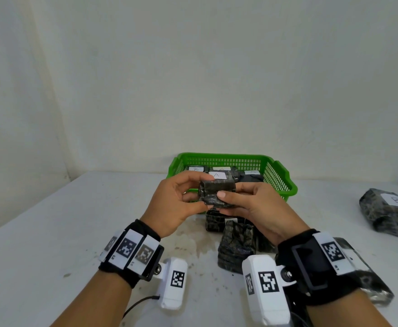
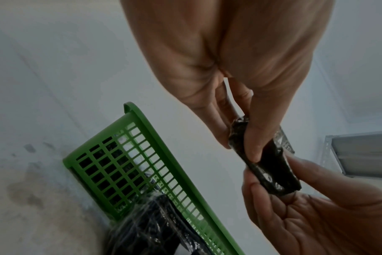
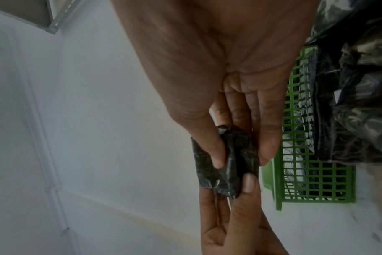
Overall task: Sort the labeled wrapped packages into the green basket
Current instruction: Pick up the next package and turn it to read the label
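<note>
A small dark wrapped package (image 1: 217,193) with a white "A" label on top is held in the air just in front of the green basket (image 1: 280,179). My left hand (image 1: 184,197) pinches its left side between thumb and fingers. My right hand (image 1: 243,199) grips its right side, thumb on the near face. In the left wrist view the package (image 2: 266,165) sits between both hands; in the right wrist view it (image 3: 231,162) is pinched the same way. Inside the basket lie several dark packages with white labels, among them one marked "B" (image 1: 195,169).
Three more wrapped packages (image 1: 237,244) lie on the white table under my hands. A larger package labelled "B" (image 1: 389,212) rests at the right. Another wrapped package (image 1: 368,279) lies under my right wrist. A white wall stands behind the basket.
</note>
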A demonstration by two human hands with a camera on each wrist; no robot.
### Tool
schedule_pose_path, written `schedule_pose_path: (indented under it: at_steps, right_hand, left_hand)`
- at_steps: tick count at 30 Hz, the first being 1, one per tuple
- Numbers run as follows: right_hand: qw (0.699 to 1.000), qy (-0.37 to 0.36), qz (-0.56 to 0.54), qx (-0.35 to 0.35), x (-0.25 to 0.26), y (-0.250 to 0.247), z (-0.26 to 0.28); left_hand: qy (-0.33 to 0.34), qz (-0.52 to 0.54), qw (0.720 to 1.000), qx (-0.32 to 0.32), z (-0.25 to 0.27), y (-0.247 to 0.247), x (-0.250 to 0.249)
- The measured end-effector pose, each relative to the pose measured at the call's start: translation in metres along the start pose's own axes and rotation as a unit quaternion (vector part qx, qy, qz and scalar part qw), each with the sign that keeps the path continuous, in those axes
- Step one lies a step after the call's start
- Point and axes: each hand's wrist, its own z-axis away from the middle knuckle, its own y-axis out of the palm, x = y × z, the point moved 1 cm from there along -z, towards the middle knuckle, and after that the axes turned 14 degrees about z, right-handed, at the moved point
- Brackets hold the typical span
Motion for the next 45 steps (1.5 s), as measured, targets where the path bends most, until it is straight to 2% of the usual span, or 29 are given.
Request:
schedule_pose_path:
  at_steps: [6,21,27,32,37,39,45]
  right_hand:
    - [1.000,-0.012,0.003,0.022,0.001,0.002,-0.001]
    - [0.999,-0.034,0.011,0.005,-0.002,-0.001,-0.005]
    - [0.998,-0.060,0.017,0.003,0.000,0.002,-0.002]
    - [0.995,-0.091,0.047,-0.017,-0.001,-0.001,-0.002]
    - [0.991,-0.112,0.078,-0.012,0.001,-0.003,-0.001]
    - [0.992,-0.105,0.073,-0.007,0.001,-0.003,-0.001]
    - [0.999,-0.019,0.001,0.045,0.002,0.000,-0.001]
  left_hand:
    - [-0.005,-0.006,1.000,0.010,0.002,0.003,-0.001]
    - [0.017,-0.029,0.999,0.008,0.001,0.000,-0.005]
    - [0.004,-0.022,1.000,0.018,0.003,0.002,-0.007]
    - [-0.024,0.011,0.998,0.055,0.006,0.002,-0.012]
    - [-0.030,-0.017,0.999,0.008,0.005,0.004,-0.013]
    - [-0.023,-0.030,0.999,-0.003,0.005,0.002,-0.014]
    - [0.019,-0.063,0.998,0.001,0.006,0.003,-0.015]
